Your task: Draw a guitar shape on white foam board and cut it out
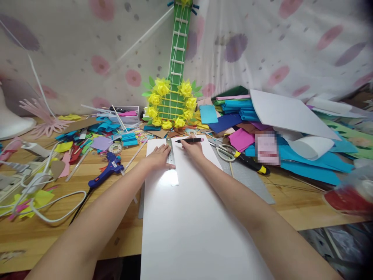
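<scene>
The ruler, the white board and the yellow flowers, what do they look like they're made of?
Ruler: probably metal, given its silvery grey surface and bright glare. White board: possibly coated card or foam board, smooth with a slight sheen. Yellow flowers: likely paper, judging by the layered, folded petals.

Bright, fairly even light leaves the white board (186,233) pale, with a hot patch of glare across the lower end of the ruler (171,155). Shadows are soft. The middle is reasonably sharp — the sides stretch and smear, the right-hand corners darken, and coarse pixels mask a patch at right.
</scene>
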Tool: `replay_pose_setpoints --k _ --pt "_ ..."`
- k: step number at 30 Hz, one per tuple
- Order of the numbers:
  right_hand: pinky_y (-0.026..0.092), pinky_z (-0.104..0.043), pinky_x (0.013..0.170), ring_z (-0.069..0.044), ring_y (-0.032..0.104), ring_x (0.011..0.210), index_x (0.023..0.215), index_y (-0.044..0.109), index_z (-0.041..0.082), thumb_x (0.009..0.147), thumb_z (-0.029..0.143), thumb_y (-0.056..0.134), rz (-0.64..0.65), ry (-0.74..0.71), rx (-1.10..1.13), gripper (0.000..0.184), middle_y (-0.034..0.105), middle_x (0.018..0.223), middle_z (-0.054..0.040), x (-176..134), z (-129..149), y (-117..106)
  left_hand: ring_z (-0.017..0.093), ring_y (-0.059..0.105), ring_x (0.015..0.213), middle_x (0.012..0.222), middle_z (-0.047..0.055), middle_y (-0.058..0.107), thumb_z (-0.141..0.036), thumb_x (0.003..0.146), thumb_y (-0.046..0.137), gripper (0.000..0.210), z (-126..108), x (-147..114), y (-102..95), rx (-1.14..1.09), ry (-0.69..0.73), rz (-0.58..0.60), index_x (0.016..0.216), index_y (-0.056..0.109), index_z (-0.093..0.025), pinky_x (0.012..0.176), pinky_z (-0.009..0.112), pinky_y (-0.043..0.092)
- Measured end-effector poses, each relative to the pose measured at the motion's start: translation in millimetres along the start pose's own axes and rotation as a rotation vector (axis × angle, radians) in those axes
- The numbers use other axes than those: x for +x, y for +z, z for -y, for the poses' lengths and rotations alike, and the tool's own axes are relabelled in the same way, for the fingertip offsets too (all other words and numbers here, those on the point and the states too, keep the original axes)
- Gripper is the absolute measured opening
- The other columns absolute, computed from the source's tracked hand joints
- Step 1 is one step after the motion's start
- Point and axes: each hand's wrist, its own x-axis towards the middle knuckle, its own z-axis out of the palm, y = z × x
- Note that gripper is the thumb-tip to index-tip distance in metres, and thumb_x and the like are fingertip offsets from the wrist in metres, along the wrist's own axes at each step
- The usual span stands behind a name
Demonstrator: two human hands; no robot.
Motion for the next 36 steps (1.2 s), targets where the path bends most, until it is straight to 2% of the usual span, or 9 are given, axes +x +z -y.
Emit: replay_pose_setpoints --k 4,8,14,20,26,32,36 --pt "0.045 -0.027 0.066 -0.016 0.059 0.064 0.065 0.056 0.022 0.072 0.041 0.052 -0.007 -0.006 -0.066 0.02 0.061 0.058 0.0023 19 3 16 0.028 0.003 0.142 0.154 0.017 0.006 -0.067 0.07 0.05 0.101 0 0 0.1 -0.021 0.003 -0.008 0.146 0.014 -0.011 0.113 0.043 0.008" --pt "0.045 -0.03 0.075 -0.018 0.062 0.077 0.078 0.064 0.026 0.075 0.044 0.051 -0.018 -0.023 -0.168 0.023 0.068 0.074 0.0007 30 1 25 0.028 0.003 0.142 0.154 0.016 0.006 -0.066 0.071 0.05 0.1 0 0 0.2 -0.021 0.005 -0.002 0.146 0.013 -0.012 0.113 0.043 0.007" --pt "0.044 -0.035 0.082 -0.02 0.061 0.088 0.086 0.067 0.029 0.077 0.054 0.051 -0.003 -0.01 -0.26 0.031 0.07 0.086 -0.0007 27 3 27 0.028 0.003 0.142 0.154 0.015 0.005 -0.067 0.07 0.05 0.102 1 2 1.5 -0.012 -0.003 -0.001 0.146 0.013 -0.01 0.114 0.042 0.006" --pt "0.044 -0.035 0.082 -0.021 0.06 0.091 0.086 0.067 0.03 0.077 0.052 0.052 -0.002 -0.015 -0.296 0.028 0.069 0.093 -0.0003 21 7 27 0.028 0.003 0.142 0.154 0.016 0.005 -0.067 0.071 0.049 0.102 1 1 1.1 0.001 0.001 -0.001 0.146 0.013 -0.009 0.113 0.042 0.007" --pt "0.043 -0.033 0.081 -0.019 0.061 0.088 0.081 0.067 0.029 0.077 0.047 0.054 0.012 -0.054 -0.27 0.023 0.07 0.091 0.0009 7 6 19 0.027 0.003 0.142 0.154 0.015 0.005 -0.067 0.071 0.049 0.101 0 1 0.5 -0.011 0.001 -0.003 0.146 0.014 -0.01 0.113 0.042 0.007" --pt "0.044 -0.03 0.078 -0.017 0.061 0.08 0.077 0.066 0.027 0.076 0.043 0.054 0.132 -0.152 -0.245 0.02 0.07 0.084 0.002 -22 -1 -2 0.027 0.003 0.142 0.154 0.016 0.006 -0.068 0.07 0.049 0.102 0 0 0.5 -0.012 0.005 -0.013 0.146 0.013 -0.011 0.113 0.042 0.008" --pt "0.044 -0.028 0.073 -0.016 0.06 0.078 0.076 0.066 0.026 0.076 0.042 0.054 0.201 -0.159 -0.228 0.02 0.069 0.082 0.0027 -43 -1 -15 0.027 0.004 0.142 0.154 0.016 0.006 -0.068 0.07 0.049 0.102 -2 -1 -0.4 -0.007 0.003 -0.012 0.146 0.013 -0.01 0.113 0.043 0.007"
